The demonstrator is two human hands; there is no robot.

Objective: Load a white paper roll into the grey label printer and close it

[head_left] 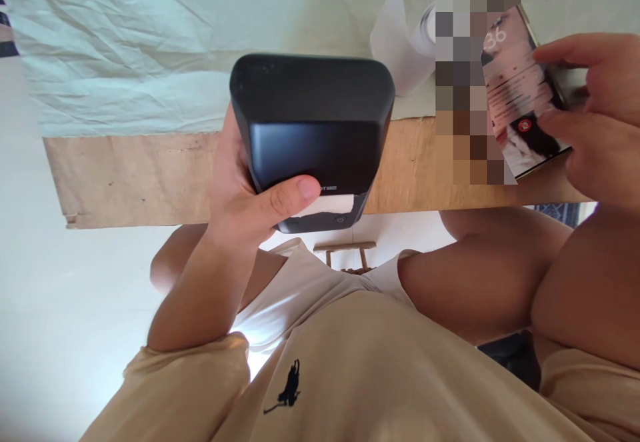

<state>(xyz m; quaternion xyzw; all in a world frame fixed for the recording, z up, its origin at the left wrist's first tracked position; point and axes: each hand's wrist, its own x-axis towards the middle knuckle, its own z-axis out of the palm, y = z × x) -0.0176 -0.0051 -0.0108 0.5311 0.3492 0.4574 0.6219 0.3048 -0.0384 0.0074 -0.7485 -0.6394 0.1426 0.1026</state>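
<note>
My left hand (pixel 240 195) grips a black portable printer (pixel 315 152), its thumb lying across the front face. A short piece of white paper (pixel 327 205) shows at the printer's near end, beside a small power button. My right hand (pixel 600 115) holds a smartphone (pixel 525 89) by its right edge, between thumb and fingers. The phone's screen is lit, and pixel blocks hide its left part. Between the two devices, a strip of white paper (pixel 393 49) curls up from the table near a white roll (pixel 429 23), which is partly hidden.
Pale green cloth (pixel 150 35) covers the table, wrinkled at the left. A bare wooden edge (pixel 135 182) runs along the front. My legs are below it, with a small wooden stool (pixel 345 247) on the white floor (pixel 60 282).
</note>
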